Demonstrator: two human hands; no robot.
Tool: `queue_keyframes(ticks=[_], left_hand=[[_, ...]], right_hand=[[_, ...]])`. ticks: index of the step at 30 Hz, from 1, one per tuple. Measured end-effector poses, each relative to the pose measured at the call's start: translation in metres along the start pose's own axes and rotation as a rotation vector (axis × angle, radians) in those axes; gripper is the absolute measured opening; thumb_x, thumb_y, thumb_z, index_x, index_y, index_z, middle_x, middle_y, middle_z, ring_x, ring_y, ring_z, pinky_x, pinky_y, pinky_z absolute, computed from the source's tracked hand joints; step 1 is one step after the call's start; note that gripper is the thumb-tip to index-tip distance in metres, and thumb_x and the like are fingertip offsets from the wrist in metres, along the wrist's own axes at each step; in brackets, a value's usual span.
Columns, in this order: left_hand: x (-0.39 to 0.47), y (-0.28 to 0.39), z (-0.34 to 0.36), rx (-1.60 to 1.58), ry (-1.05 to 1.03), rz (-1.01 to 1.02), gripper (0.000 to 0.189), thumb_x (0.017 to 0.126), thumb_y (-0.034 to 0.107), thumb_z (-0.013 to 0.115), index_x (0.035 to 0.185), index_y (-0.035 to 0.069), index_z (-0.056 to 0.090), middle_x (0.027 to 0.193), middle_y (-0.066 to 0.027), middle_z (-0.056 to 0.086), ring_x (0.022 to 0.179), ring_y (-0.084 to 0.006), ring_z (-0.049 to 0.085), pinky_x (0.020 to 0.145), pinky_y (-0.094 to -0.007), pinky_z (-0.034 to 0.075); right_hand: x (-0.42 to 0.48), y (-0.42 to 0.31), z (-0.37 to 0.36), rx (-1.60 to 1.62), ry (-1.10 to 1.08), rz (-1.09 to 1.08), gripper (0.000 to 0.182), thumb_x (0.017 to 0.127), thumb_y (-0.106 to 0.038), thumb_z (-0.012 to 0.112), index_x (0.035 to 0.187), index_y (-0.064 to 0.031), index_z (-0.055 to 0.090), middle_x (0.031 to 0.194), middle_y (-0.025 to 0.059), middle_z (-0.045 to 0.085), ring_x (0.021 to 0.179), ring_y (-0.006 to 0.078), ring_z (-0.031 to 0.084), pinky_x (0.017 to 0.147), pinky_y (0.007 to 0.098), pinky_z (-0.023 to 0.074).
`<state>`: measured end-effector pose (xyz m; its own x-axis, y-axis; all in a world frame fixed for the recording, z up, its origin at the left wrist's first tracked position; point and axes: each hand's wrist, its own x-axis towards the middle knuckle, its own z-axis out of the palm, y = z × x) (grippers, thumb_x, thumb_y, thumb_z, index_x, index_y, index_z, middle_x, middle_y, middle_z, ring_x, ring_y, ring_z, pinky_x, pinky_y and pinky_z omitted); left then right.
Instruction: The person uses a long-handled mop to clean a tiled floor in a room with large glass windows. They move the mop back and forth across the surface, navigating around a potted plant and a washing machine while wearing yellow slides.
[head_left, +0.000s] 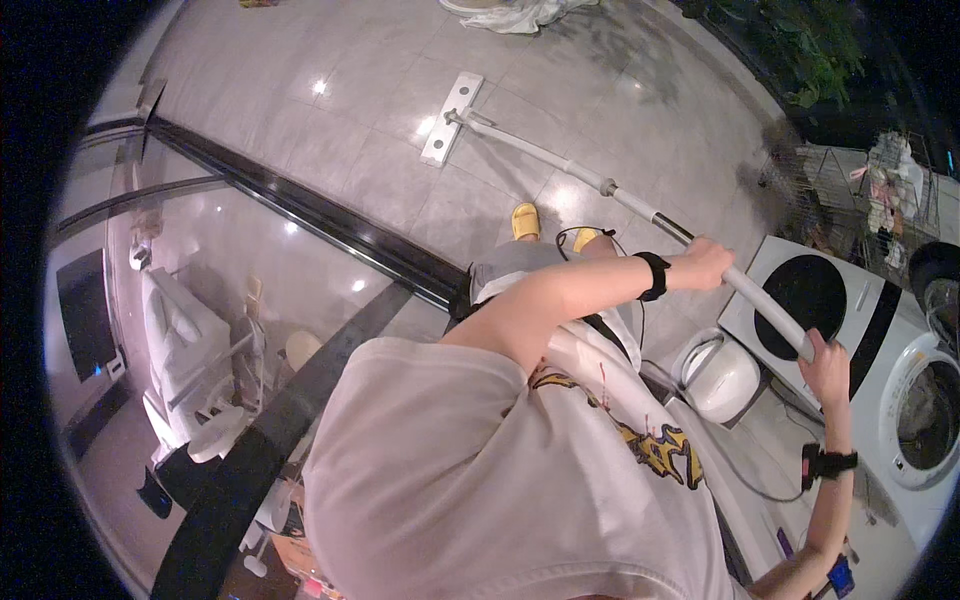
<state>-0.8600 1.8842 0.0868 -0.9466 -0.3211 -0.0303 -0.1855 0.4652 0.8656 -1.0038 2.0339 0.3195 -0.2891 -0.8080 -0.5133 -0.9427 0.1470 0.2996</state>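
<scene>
A flat floor mop with a long white and metal pole (536, 150) reaches across the view. Its narrow white head (453, 118) lies on grey floor tiles. My left hand (703, 262) is closed around the pole below its metal section, with a black band on the wrist. Nearer the pole's end, my right hand (825, 367) grips the white tube; that wrist also bears a black strap with a small device and cable. Both arms reach to the right of my body. Yellow slippers (526, 220) are on my feet.
A dark sliding-door track (315, 210) runs along the left, with glass beside it. White front-loading machines (922, 420) and a rounded white appliance (720, 379) stand at right. Wire racks (900, 187) and green plants (817, 67) are at upper right. White cloth (517, 16) lies at the top.
</scene>
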Motion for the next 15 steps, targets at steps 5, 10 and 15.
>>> queue_keyframes(ticks=[5,10,15], left_hand=[[0.004,-0.037,-0.002,0.094,-0.043,-0.009,0.023,0.070,0.025,0.063,0.087,0.010,0.061,0.082,-0.0132,0.063,0.082,-0.0330,0.059,0.072,-0.0429,0.046],[-0.053,-0.117,-0.064,0.168,-0.313,-0.116,0.033,0.066,0.034,0.067,0.087,0.011,0.061,0.081,-0.0141,0.062,0.079,-0.0322,0.059,0.066,-0.0416,0.046],[-0.136,-0.194,-0.142,0.279,-0.107,-0.175,0.029,0.061,0.032,0.067,0.080,0.012,0.059,0.079,-0.0120,0.061,0.080,-0.0317,0.058,0.066,-0.0422,0.045]], right_hand=[[0.031,-0.022,0.019,0.107,0.098,-0.004,0.038,0.061,-0.010,0.069,0.096,-0.0073,0.054,0.069,0.0167,0.060,0.066,0.0334,0.058,0.062,0.0416,0.0478],[0.077,-0.116,0.042,0.399,-0.104,0.052,0.040,0.067,-0.016,0.067,0.104,-0.0063,0.056,0.076,0.0204,0.061,0.076,0.0350,0.060,0.067,0.0426,0.0489],[0.119,-0.233,0.029,0.686,0.045,-0.085,0.037,0.069,-0.020,0.065,0.101,-0.0046,0.056,0.078,0.0205,0.062,0.074,0.0353,0.061,0.068,0.0425,0.0489]])
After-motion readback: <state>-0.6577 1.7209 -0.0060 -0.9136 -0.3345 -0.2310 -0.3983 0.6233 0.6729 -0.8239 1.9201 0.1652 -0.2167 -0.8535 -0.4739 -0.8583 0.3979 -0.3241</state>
